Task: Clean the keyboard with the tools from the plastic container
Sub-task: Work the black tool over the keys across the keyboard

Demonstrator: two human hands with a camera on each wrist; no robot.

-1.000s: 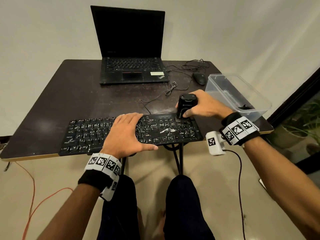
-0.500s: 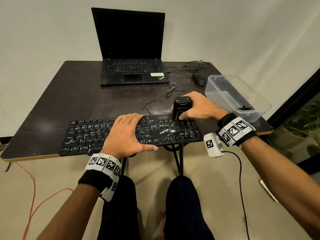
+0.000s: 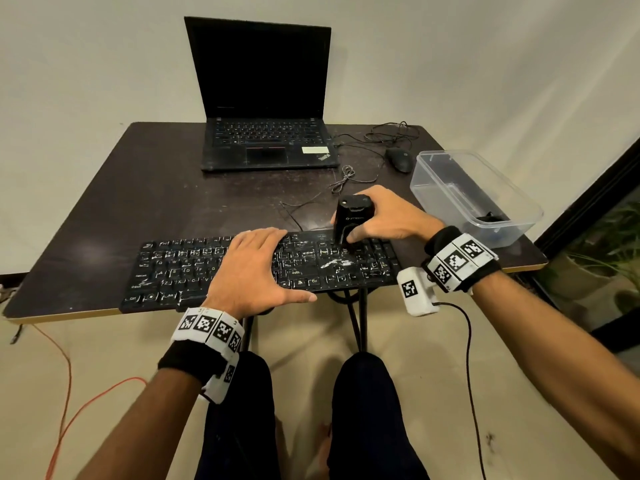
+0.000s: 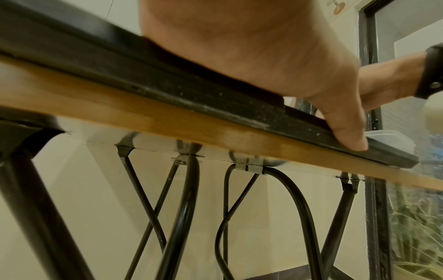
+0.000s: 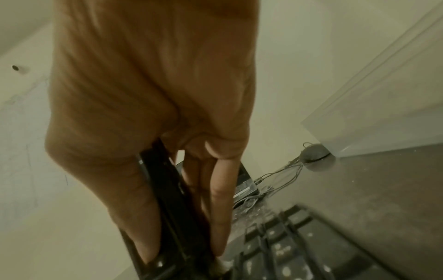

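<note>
A black keyboard speckled with white debris lies along the table's front edge, also seen as the keyboard from below and the keyboard up close. My left hand lies flat on its middle with fingers spread, and the left thumb presses the front rim. My right hand grips a small black handheld vacuum, held upright with its tip on the keys at the upper right. In the right wrist view the vacuum sits between thumb and fingers.
A clear plastic container stands at the table's right edge with a dark item inside. An open black laptop sits at the back, with a mouse and loose cables beside it. An orange cable trails on the floor.
My right hand has slid the vacuum a little to the left along the keyboard's upper right rows. The left hand has stayed in place.
</note>
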